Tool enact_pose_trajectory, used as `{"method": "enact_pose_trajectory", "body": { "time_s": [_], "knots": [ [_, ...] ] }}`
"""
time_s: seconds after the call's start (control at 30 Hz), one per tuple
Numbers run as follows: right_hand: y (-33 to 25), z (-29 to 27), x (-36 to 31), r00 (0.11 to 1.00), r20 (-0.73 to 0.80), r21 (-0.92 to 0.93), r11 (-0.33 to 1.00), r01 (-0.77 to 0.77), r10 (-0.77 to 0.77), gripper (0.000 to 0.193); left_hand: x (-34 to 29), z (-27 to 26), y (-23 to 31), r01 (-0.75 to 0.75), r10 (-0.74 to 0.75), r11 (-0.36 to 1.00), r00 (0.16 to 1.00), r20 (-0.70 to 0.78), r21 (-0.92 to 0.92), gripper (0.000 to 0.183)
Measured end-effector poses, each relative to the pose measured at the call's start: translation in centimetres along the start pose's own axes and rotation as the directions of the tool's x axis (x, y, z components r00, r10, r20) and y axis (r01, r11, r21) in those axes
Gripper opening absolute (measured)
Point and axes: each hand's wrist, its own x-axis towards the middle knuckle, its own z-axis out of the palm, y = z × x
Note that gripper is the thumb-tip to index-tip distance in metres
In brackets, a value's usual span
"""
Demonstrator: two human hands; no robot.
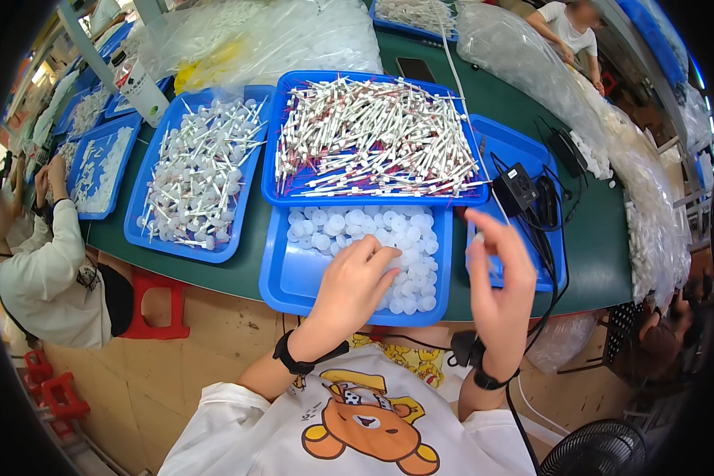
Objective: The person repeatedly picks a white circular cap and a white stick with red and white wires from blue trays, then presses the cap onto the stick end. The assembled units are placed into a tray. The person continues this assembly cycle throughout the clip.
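My left hand [355,279] reaches over the near blue tray [278,274], which holds many round, translucent white plastic caps [408,278]. Its fingers are bent together at the caps, and whatever they hold is hidden. To the right of that tray my right hand [501,274] is raised, thumb and fingers curled toward each other. A small pale bit shows near its fingertips, too blurred to name. Just beyond, a blue tray [271,170] overlaps the near one and is heaped with thin white sticks [373,135] with reddish wire-like ends.
Left, a blue tray [137,214] holds sticks fitted with caps. Right, another blue tray [559,254] holds a black adapter box [516,189] and cables. A phone [415,70], a bottle [140,89] and plastic bags [523,47] lie farther back. Co-workers sit left and far right.
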Motion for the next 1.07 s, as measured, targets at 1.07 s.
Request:
{"method": "enact_pose_trajectory", "body": {
  "time_s": [1.07],
  "knots": [
    [1.4,2.8,-3.8,0.974,0.221,0.235,0.972,-0.012,-0.041,0.031,-1.4,-2.0,0.3,0.13,-0.133,0.566,0.989,0.066,-0.814,0.039]
  ]
}}
